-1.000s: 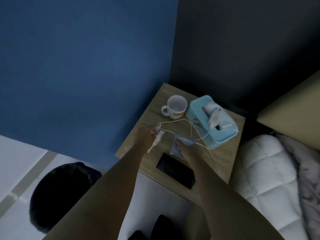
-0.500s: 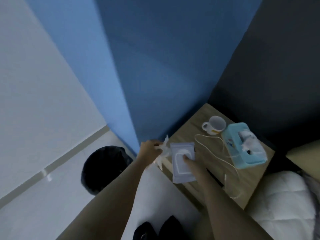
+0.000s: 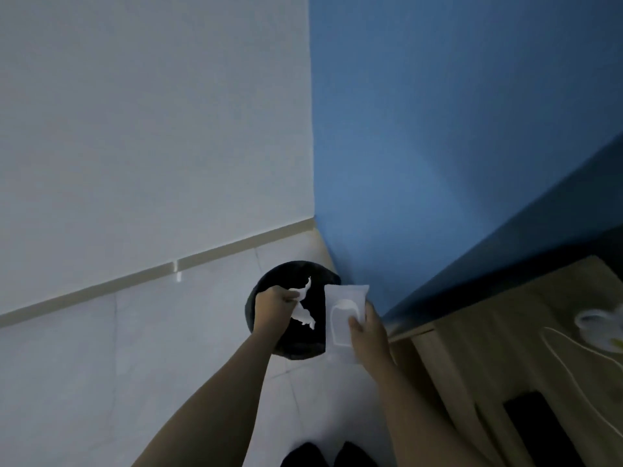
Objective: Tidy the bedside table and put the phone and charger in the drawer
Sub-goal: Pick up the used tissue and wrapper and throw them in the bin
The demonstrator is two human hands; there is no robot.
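Note:
My left hand [image 3: 272, 306] grips crumpled white tissue [image 3: 303, 315] over the open mouth of a black bin [image 3: 266, 291] on the floor. To its right, my right hand [image 3: 369, 326] holds a flat white wipes pack [image 3: 344, 308] over the bin's right rim. The wooden bedside table [image 3: 499, 318] fills the lower right. On it lie a black phone [image 3: 539, 419] near the front edge and a white charger cable [image 3: 566, 358] that runs toward a blurred white mug [image 3: 598, 330] at the right edge.
A blue wall [image 3: 438, 129] meets a white wall [image 3: 151, 112] in the corner behind the bin. Pale floor tiles [image 3: 151, 348] spread to the left. My dark shoes [image 3: 328, 455] show at the bottom edge.
The view has swung left from the table to the bin. Both hands carried the tissue and wipes pack off the table top and now hold them over the bin.

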